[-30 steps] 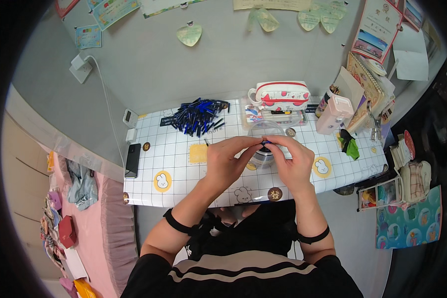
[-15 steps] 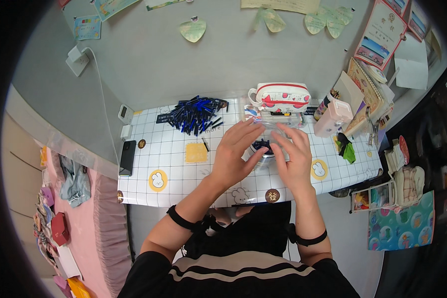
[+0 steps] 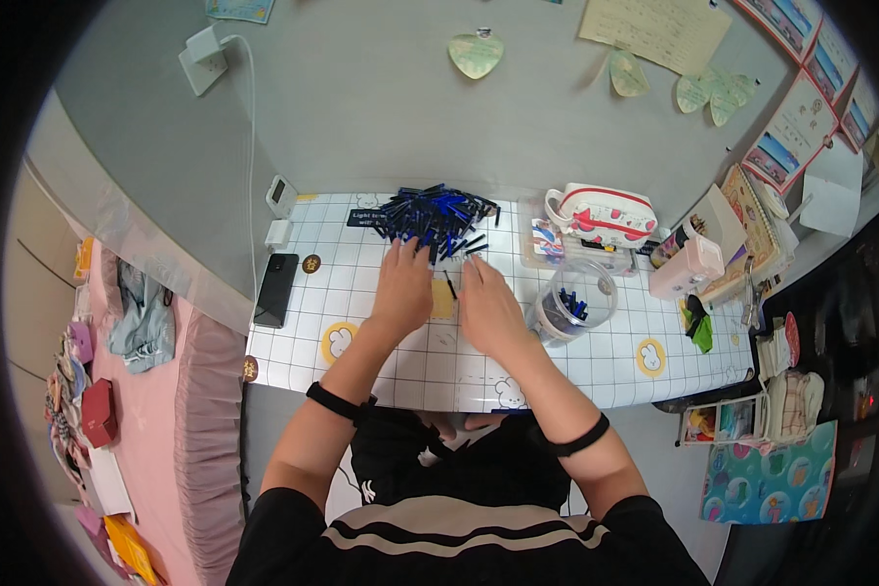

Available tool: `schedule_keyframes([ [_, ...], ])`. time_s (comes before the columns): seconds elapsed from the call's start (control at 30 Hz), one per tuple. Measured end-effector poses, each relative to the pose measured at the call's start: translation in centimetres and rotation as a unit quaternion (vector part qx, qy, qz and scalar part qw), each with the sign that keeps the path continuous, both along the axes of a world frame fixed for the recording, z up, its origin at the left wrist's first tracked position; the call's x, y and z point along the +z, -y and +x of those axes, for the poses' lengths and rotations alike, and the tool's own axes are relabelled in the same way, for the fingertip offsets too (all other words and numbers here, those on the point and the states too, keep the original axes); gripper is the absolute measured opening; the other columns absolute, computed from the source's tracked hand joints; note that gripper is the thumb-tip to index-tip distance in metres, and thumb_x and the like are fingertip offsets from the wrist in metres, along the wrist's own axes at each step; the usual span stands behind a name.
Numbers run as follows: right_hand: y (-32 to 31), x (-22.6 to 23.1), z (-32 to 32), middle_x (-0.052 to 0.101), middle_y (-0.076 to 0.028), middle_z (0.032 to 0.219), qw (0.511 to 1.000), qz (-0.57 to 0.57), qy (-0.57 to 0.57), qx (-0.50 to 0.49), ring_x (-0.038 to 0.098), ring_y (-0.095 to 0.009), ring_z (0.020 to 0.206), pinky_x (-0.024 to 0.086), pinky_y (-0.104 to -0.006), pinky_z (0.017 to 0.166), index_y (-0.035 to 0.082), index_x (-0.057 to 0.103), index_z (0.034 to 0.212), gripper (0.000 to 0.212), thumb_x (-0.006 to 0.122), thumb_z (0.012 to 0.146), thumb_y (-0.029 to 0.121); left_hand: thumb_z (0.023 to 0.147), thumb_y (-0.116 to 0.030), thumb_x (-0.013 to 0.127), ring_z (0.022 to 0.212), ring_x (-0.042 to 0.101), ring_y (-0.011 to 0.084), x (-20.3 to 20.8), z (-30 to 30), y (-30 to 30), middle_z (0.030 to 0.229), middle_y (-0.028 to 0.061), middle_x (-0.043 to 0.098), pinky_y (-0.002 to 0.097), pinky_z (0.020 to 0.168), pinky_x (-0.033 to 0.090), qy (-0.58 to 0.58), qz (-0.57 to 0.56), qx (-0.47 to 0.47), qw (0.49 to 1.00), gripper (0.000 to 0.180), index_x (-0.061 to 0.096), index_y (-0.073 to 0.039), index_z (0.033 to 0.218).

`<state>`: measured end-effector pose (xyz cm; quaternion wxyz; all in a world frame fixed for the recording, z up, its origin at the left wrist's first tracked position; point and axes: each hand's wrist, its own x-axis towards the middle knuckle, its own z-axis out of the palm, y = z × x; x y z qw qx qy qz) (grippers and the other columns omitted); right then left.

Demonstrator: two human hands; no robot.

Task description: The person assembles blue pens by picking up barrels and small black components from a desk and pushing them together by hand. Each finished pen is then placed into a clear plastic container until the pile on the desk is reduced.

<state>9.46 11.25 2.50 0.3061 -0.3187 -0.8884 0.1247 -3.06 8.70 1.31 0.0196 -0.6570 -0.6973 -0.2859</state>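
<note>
A heap of short, thin blue and black sticks point(image 3: 438, 217), looking like pen ink cartridges, lies at the back of the table. My left hand point(image 3: 403, 291) reaches its near edge, fingers stretched out and fingertips against the sticks. To its right is my right hand point(image 3: 488, 305), fingers extended close to a few loose sticks at the heap's near right side; nothing shows in its grasp. Between the hands, one dark stick point(image 3: 450, 284) lies by a yellow square printed on the table cover. A clear plastic tub point(image 3: 547, 320) with some sticks inside stands right of my right hand.
A black phone point(image 3: 275, 291) lies at the table's left. Behind the tub, a white pencil case point(image 3: 610, 215) with red trim rests on a clear box. Farther right are a pink container point(image 3: 687, 269), upright notebooks point(image 3: 742, 234) and a green and black cloth-like item point(image 3: 698, 324).
Both hands have left the clear tub and moved left to the heap. The tub now stands by itself with its opening and contents visible. The whole view has shifted.
</note>
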Motion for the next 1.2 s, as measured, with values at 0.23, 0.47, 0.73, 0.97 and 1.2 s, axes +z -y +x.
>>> schedule_keyframes([
  [0.23,-4.1,-1.2,-1.2,0.037,-0.020,0.103,0.992,0.029,0.077,-0.095,0.038,-0.030,0.094,0.031,-0.0309,0.081,-0.008,0.039,0.096,0.036,0.045,0.061,0.001,0.067,-0.011,0.041,0.110,0.021,0.0267,-0.2,0.7,-0.4,0.117,0.0103,0.027,0.0335,0.090,0.016,-0.220,-0.080,-0.014,0.972,0.039,0.038,-0.004,0.106],
  [0.47,-3.6,-0.9,-0.8,0.047,-0.011,0.079,0.980,0.099,0.128,-0.119,0.043,-0.023,0.078,0.037,-0.0279,0.070,-0.001,0.050,0.076,0.016,0.046,0.060,0.002,0.070,-0.011,0.040,0.110,0.023,0.0233,-1.1,0.6,0.6,0.116,0.0092,0.030,0.0350,0.088,0.019,-0.224,-0.068,-0.050,0.971,0.037,0.037,0.001,0.105],
  [0.73,-2.6,-0.5,-0.1,0.049,-0.010,0.075,0.987,0.052,0.109,-0.103,0.046,-0.023,0.072,0.040,-0.0272,0.062,0.002,0.052,0.070,0.012,0.046,0.060,0.001,0.069,-0.007,0.038,0.106,0.030,0.0232,-1.1,0.5,2.6,0.111,0.0155,0.035,0.0318,0.085,0.025,-0.113,-0.060,-0.075,0.989,0.034,0.038,0.005,0.101],
  [0.97,-0.9,-0.3,0.7,0.049,-0.012,0.072,0.982,0.001,0.156,-0.106,0.047,-0.024,0.072,0.040,-0.0282,0.063,0.000,0.050,0.068,0.010,0.049,0.058,0.001,0.067,-0.004,0.043,0.095,0.038,0.0253,-0.3,0.6,4.7,0.104,0.0156,0.040,0.0312,0.078,0.032,-0.059,-0.047,-0.083,0.994,0.026,0.043,0.005,0.091],
  [1.2,1.0,1.3,1.6,0.049,-0.012,0.073,0.966,-0.164,0.182,-0.087,0.048,-0.027,0.073,0.039,-0.0338,0.062,0.001,0.049,0.069,0.012,0.055,0.059,0.004,0.063,-0.004,0.049,0.083,0.042,0.0261,0.1,2.1,6.4,0.092,0.0147,0.045,0.0316,0.073,0.035,0.003,-0.040,-0.077,0.996,0.025,0.044,0.004,0.087],
])
